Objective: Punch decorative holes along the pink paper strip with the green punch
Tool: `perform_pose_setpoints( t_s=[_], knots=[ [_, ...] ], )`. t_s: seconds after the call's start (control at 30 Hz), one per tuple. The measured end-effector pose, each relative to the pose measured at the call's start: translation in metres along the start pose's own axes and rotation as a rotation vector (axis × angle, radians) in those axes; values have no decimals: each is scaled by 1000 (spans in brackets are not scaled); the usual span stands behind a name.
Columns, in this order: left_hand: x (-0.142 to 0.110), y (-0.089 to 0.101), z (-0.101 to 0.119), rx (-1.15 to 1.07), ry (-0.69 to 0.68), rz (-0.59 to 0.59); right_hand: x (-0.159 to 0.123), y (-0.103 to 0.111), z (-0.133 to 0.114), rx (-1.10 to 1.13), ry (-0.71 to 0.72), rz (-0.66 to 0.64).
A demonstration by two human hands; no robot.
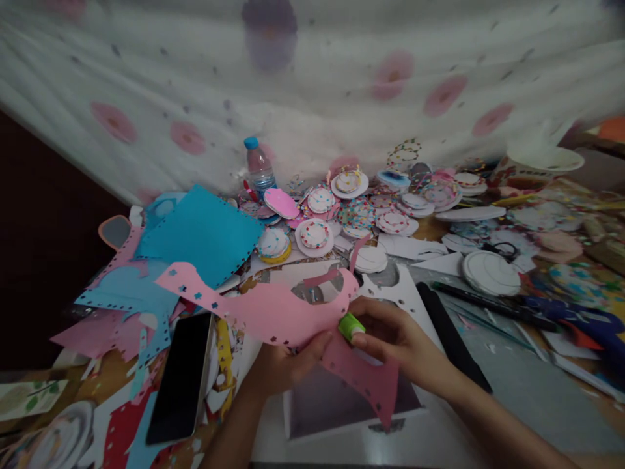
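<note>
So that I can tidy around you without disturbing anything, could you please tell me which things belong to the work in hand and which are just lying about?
In use:
pink cut-out paper, in the left hand
small green tool, in the right hand

Apparently just lying about:
black phone
capped bottle
bright blue sheet
decorated discs
black pen

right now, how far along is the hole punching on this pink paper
Looks done: flower-shaped holes near the left end of the pink paper, small ones edging the blue sheet. In hand: left hand on the paper, right hand on a green punch. What's left is unclear; the paper's middle has no holes.
</note>
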State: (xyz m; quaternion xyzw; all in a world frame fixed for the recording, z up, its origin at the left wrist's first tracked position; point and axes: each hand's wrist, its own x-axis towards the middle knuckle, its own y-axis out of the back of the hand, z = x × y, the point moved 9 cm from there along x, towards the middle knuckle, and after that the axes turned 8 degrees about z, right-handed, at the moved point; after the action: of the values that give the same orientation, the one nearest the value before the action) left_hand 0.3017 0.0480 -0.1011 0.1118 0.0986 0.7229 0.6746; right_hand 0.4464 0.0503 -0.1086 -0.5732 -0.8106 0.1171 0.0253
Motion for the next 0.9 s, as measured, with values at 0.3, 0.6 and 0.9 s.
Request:
perform_pose_setpoints(
  t_s=[0.3,0.6,0.9],
  knots=[
    [2,-3,5,-4,-77,-68,-2,-2,0,-54,16,-14],
    [2,-8,10,30,-90,-143,-6,-8,3,-82,0,-92],
    [1,2,3,190,-127,-70,-2,-7,6,124,-65,-112]
  ],
)
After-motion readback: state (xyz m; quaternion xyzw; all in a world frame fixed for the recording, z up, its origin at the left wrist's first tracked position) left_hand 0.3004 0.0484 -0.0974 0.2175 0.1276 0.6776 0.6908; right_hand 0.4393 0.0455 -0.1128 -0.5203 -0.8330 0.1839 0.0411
